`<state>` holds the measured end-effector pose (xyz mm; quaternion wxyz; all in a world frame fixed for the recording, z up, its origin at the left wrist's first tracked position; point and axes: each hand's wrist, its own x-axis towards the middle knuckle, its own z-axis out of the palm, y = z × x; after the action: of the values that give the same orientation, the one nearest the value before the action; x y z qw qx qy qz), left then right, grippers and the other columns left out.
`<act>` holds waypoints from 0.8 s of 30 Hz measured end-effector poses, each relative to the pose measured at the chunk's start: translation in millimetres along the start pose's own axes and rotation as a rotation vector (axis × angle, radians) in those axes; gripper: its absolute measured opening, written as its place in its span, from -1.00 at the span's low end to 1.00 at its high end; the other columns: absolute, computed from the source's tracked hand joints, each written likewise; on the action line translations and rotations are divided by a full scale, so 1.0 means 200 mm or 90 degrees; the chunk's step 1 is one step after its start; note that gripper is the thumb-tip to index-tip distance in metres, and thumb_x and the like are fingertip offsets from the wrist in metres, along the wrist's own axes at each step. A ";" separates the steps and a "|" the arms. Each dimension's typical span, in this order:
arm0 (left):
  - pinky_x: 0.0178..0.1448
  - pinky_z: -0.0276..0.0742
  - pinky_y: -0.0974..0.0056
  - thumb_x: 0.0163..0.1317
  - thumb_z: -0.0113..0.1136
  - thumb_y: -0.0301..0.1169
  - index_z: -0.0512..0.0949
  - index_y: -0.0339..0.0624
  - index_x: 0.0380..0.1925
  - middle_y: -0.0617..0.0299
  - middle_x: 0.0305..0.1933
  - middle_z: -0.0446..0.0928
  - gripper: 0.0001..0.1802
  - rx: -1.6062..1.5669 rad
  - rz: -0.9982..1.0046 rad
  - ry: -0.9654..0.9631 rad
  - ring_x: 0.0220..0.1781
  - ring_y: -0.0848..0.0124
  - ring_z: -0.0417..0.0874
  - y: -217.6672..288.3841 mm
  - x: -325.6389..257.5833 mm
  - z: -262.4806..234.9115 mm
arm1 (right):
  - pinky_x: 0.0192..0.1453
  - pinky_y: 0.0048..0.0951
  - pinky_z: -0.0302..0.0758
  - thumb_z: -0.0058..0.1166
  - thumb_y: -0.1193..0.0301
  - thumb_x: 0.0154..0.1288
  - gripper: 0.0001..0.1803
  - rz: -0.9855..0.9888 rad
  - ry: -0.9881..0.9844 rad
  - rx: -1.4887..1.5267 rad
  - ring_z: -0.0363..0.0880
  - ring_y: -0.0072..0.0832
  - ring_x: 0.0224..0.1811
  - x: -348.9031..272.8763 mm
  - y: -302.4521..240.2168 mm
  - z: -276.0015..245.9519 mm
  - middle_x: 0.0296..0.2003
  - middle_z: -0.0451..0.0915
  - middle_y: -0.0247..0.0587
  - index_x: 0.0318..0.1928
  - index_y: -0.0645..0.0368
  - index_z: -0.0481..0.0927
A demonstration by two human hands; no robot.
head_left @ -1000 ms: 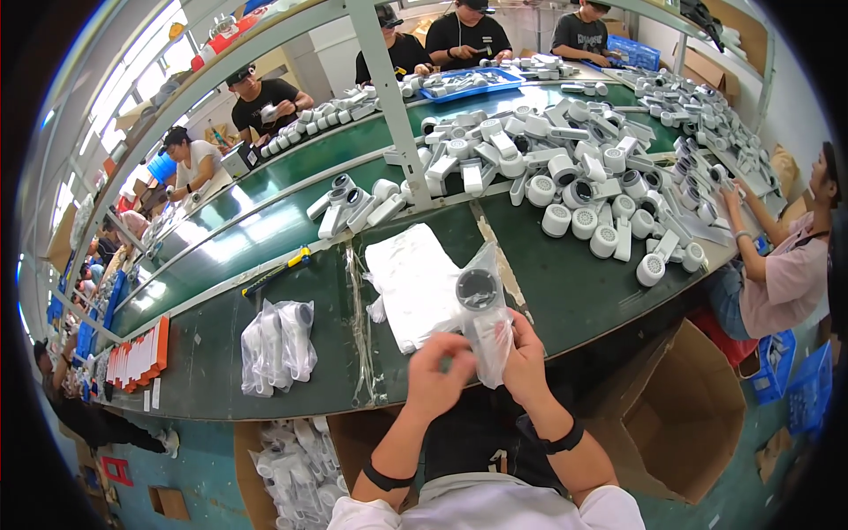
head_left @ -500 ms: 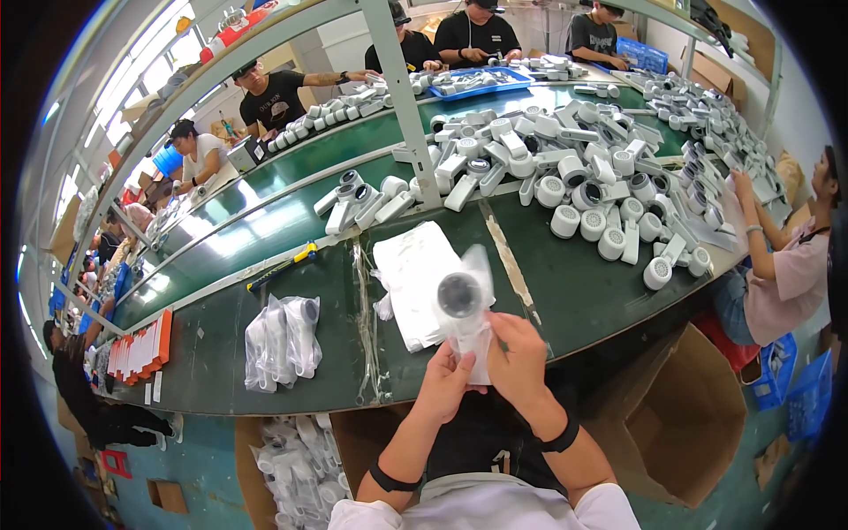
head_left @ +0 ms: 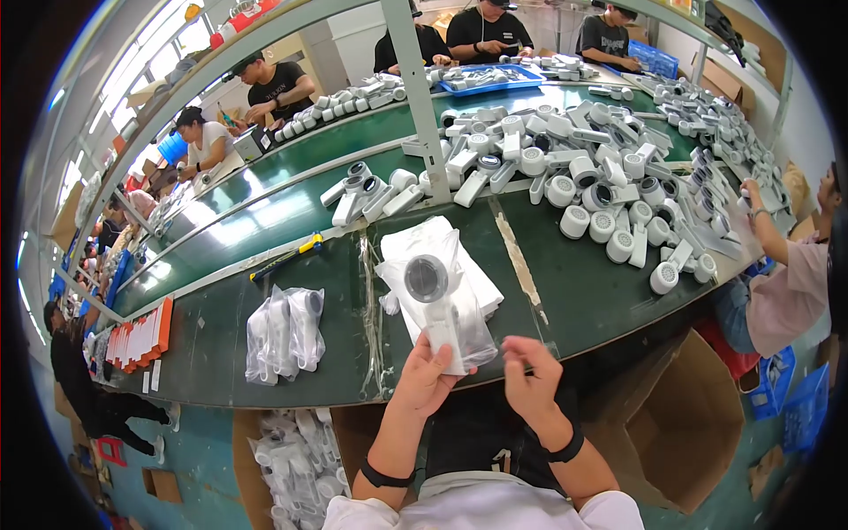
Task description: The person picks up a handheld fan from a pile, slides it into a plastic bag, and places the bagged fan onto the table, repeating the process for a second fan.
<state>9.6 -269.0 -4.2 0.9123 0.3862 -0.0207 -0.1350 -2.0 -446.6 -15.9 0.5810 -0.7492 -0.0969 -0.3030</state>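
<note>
My left hand [head_left: 424,378] is closed round the handle end of a white handheld device [head_left: 443,322] with a round, dark-centred head. A clear plastic bag [head_left: 480,343] surrounds the device and spreads out to its right. My right hand [head_left: 532,382] is beside the bag, apart from it, its fingers loosely bent and holding nothing. Under the held device lies a stack of white plastic bags [head_left: 473,287] on the dark green table [head_left: 353,291]. To the left, several bagged devices [head_left: 284,336] lie side by side.
Loose white devices [head_left: 565,168] form a large heap beyond the stack, behind a metal post [head_left: 413,106]. A yellow-and-black cutter [head_left: 287,256] and an orange box of papers [head_left: 141,340] lie leftward. Cartons [head_left: 676,424] stand below the table edge. Other people work around the line.
My right hand has let go of the bagged device and moved right. My left hand has shifted slightly left with the device, whose head now sits further left and higher.
</note>
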 end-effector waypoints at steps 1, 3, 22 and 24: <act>0.04 0.64 0.07 0.40 0.12 -0.30 0.17 -0.06 0.33 0.11 0.21 0.43 -0.43 -0.001 0.002 0.003 0.13 0.19 0.57 0.00 0.00 0.01 | -0.32 -0.52 0.50 0.12 0.64 0.11 -0.68 0.022 0.062 0.046 0.59 -0.47 -0.32 -0.01 0.01 -0.01 -0.25 0.62 -0.15 -0.07 0.27 0.60; 0.14 0.59 0.06 0.37 0.15 -0.40 0.18 -0.06 0.34 0.13 0.23 0.41 -0.41 0.023 0.015 -0.006 0.19 0.20 0.54 0.01 -0.01 0.01 | -0.20 -0.55 0.49 0.16 0.59 0.16 -0.58 0.051 0.054 0.104 0.56 -0.45 -0.13 0.02 -0.04 0.01 -0.02 0.57 -0.15 0.08 0.28 0.51; 0.23 0.39 0.24 0.35 0.16 -0.30 0.28 -0.20 0.28 0.18 0.23 0.38 -0.45 0.318 0.117 0.127 0.20 0.36 0.42 -0.04 -0.14 -0.05 | 0.11 -0.50 0.48 0.13 0.61 0.30 -0.56 0.362 -0.295 0.405 0.54 -0.55 0.02 -0.01 -0.17 0.07 -0.01 0.58 -0.22 0.18 0.39 0.42; 0.30 0.41 0.24 0.43 0.06 -0.24 0.26 -0.28 0.30 0.09 0.24 0.45 -0.46 0.274 0.072 -0.030 0.25 0.29 0.48 -0.03 -0.17 -0.05 | 0.09 -0.54 0.49 0.14 0.62 0.30 -0.54 0.399 -0.423 0.395 0.52 -0.58 0.04 -0.01 -0.18 0.08 0.01 0.56 -0.24 0.21 0.40 0.41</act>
<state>-23.1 -256.6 -12.3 0.8143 0.5668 -0.0915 -0.0853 -16.5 -419.2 10.2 0.7751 -0.5911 -0.1322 0.1800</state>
